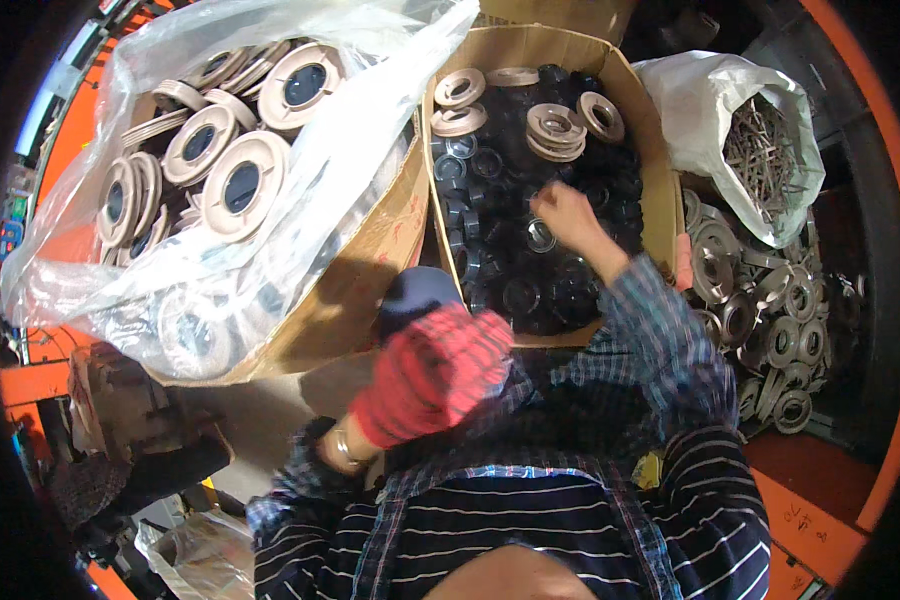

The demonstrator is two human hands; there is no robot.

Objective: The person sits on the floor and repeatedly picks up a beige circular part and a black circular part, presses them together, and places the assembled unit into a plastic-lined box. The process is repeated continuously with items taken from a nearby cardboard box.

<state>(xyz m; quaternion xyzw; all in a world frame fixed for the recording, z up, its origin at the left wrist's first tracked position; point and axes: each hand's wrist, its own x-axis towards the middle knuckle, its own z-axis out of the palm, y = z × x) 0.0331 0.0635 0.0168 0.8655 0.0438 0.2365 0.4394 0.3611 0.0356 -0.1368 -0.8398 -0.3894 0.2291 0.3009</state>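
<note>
My left hand, in a red knitted glove and smeared by motion, is closed round a dark, round-ended piece in front of the cardboard boxes. Over the right-hand cardboard box, my bare right hand has its fingers drawn together; whatever they may hold is too small or hidden to make out. Below it lie many black round plastic cups, some with clear shiny faces. Beige ring-shaped discs rest on the cups toward the box's far end.
At left, a box lined with a clear plastic bag holds beige discs with dark centres. A white sack of thin metal strips stands at right, above piled grey metal rings. Orange framing borders the area.
</note>
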